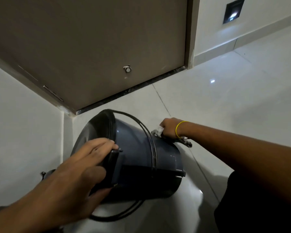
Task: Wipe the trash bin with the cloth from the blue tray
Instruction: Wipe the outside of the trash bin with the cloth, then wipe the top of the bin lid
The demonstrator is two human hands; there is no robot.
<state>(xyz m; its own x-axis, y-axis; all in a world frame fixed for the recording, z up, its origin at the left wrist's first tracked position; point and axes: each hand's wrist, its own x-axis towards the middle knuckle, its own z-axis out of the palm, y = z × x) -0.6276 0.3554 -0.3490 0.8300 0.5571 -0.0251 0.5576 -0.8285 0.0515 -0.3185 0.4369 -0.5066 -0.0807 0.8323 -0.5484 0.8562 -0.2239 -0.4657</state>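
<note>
A dark blue-grey trash bin point(136, 152) lies tipped on its side on the white tiled floor, its open black rim facing the wall corner at left. My left hand point(77, 174) grips the bin at its rim and side hinge. A thin black wire handle loops around the bin. My right hand point(168, 127), with a yellow band on the wrist, is closed on a white and dark cloth point(158, 131) pressed against the bin's far side. More of the cloth hangs below my wrist. The blue tray is not in view.
A brown door point(91, 47) with a small metal stopper point(127, 69) stands behind the bin. A white wall point(23, 132) closes the left side. A small dark object point(45, 174) sits by the wall behind my left hand. Glossy floor tiles point(233, 98) stretch to the right.
</note>
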